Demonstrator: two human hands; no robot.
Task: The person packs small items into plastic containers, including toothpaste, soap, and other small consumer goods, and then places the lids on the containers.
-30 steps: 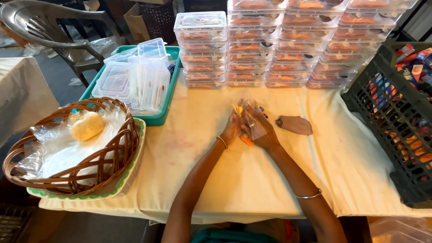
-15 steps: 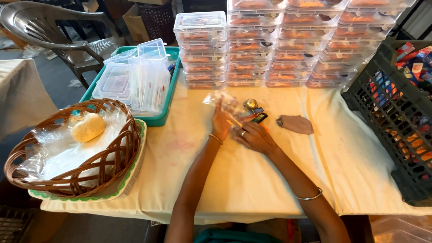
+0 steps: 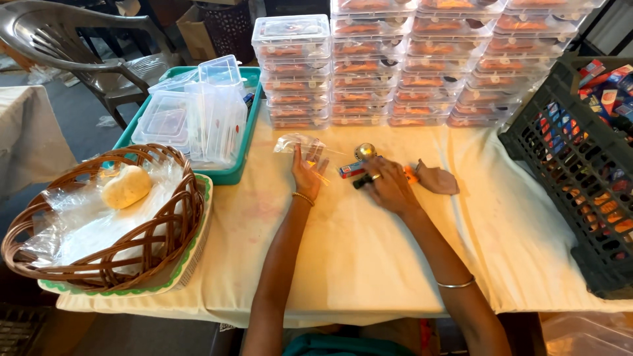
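On the cream cloth-covered table [image 3: 369,264], both hands work among small items.
Left hand [image 3: 308,173] palm up, fingers spread, under a crumpled clear plastic bag [image 3: 298,142] touching its fingertips; right hand [image 3: 389,186] palm down, curled over a small dark cylinder [image 3: 361,183], red-blue box [image 3: 351,171] just beside.

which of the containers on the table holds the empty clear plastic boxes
The teal plastic tray at the left; the brown wicker basket holds a round bun, and the dark crate holds colourful packets.
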